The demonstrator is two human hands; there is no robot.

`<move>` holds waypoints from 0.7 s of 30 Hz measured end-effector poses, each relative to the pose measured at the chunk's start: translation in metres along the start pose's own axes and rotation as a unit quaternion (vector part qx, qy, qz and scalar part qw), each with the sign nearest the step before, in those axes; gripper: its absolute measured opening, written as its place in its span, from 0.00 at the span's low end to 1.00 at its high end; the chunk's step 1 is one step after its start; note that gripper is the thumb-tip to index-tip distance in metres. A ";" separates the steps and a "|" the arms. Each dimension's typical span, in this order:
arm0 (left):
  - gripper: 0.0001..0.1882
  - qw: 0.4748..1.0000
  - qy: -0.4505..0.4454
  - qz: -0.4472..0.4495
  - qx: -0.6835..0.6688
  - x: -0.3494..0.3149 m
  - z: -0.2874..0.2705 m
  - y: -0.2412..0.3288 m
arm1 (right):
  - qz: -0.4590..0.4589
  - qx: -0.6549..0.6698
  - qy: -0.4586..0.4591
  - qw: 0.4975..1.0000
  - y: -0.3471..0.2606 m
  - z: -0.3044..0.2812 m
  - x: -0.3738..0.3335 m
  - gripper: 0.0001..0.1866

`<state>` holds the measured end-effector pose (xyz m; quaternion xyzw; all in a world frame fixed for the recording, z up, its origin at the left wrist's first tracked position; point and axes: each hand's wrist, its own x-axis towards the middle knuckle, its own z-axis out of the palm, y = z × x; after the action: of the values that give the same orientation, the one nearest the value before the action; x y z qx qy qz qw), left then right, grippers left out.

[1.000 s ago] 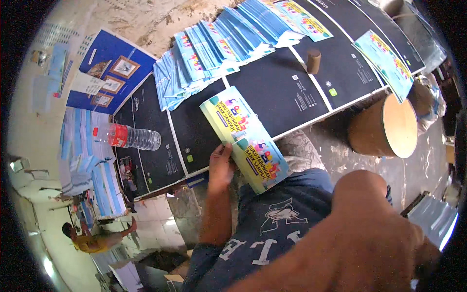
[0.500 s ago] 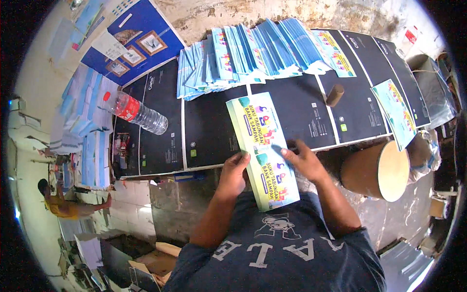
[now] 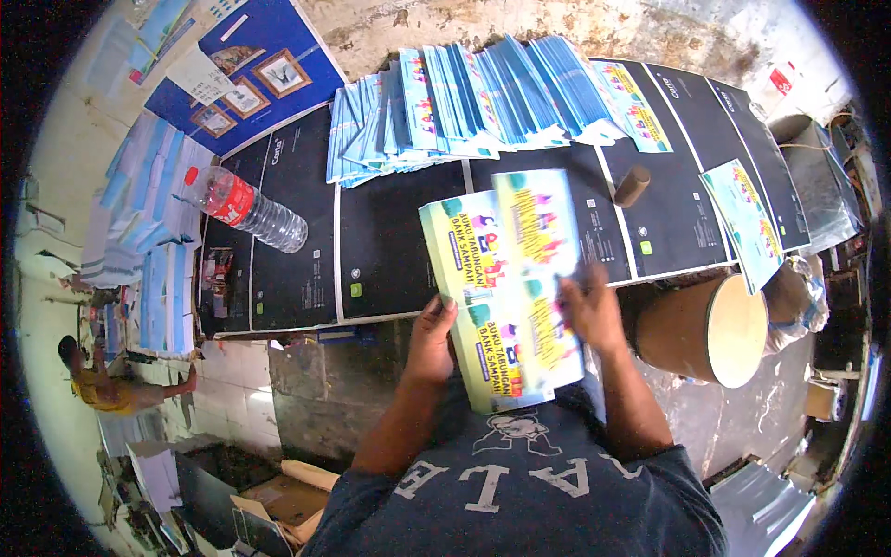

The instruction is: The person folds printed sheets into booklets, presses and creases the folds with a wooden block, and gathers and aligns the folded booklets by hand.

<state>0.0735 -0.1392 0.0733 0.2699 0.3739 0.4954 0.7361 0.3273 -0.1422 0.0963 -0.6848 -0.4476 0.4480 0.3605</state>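
In front of my chest, my left hand (image 3: 431, 342) grips the left edge of a printed booklet sheet (image 3: 464, 297), thumb on top. The sheet is long, with a yellow-green left strip and the same colourful cover printed twice. A second printed sheet (image 3: 536, 209) overlaps its right side and sits slightly higher. My right hand (image 3: 594, 314), smeared by motion, is closed on the right edge of that second sheet. Behind them, a long row of leaning light-blue booklets (image 3: 455, 102) lies along the far side of the black-covered table (image 3: 390, 241).
A plastic bottle with a red label (image 3: 246, 206) lies on the left of the table. A short brown cylinder (image 3: 632, 187) and a loose printed sheet (image 3: 745, 218) are to the right. Past the near edge stands a brown drum (image 3: 687, 325). Another person (image 3: 102, 385) is far left.
The second sheet has come out to the right from over or beside the first, moving with my right hand. My left hand keeps its hold; the view has shifted slightly.
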 end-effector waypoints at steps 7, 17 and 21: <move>0.23 0.999 -0.032 0.003 0.016 0.009 0.012 0.007 | -0.090 -0.126 -0.029 0.988 0.017 -0.006 0.001 0.37; 0.21 0.997 0.040 0.068 -0.012 0.010 0.016 0.016 | 0.013 0.091 -0.007 0.996 0.004 0.009 0.001 0.24; 0.21 0.997 0.035 0.066 -0.016 0.009 0.010 0.020 | 0.023 -0.071 0.028 0.997 -0.004 -0.022 0.004 0.26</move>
<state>0.0727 -0.1239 0.0919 0.2646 0.3730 0.5583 0.6923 0.3477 -0.1387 0.1065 -0.7311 -0.4522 0.4038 0.3129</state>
